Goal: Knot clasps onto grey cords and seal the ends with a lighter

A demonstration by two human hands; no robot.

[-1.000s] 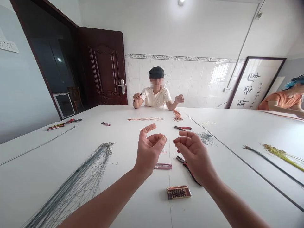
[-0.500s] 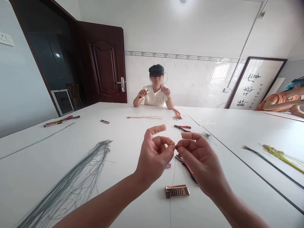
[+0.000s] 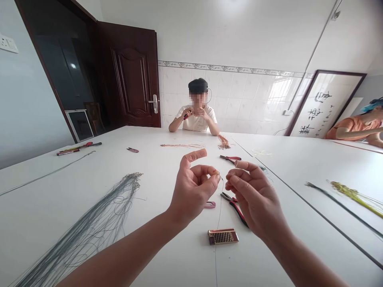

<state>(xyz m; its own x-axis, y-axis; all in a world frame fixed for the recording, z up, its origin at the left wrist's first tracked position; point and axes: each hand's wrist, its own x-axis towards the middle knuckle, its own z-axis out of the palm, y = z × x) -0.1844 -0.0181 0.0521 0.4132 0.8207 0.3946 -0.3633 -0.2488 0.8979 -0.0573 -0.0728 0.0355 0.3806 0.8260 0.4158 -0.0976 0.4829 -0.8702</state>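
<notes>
Above the white table, my left hand (image 3: 196,185) is closed in a pinch on the end of a thin grey cord (image 3: 218,223). A tiny loop shows at its fingertips, and the cord hangs down to the tabletop. Slightly to the right, my right hand (image 3: 254,195) has its thumb against curled fingers, apart from the cord; whatever is between them is hidden. Red-and-black pliers (image 3: 237,209) lie below, partly behind my right hand. A pink-handled tool (image 3: 210,205) sits partly behind my left wrist. Nearest me lies a red-and-gold lighter (image 3: 223,236).
A bundle of grey cords (image 3: 89,223) spreads across the left. More pliers (image 3: 230,158) and small snips (image 3: 132,150) lie farther off. Green cords (image 3: 356,197) are at the right. A co-worker (image 3: 197,111) sits opposite, another person (image 3: 356,125) at far right.
My hands were touching at the fingertips; my right hand has drawn away to the right. The cord end now shows at my left fingertips. The co-worker's hands have come together.
</notes>
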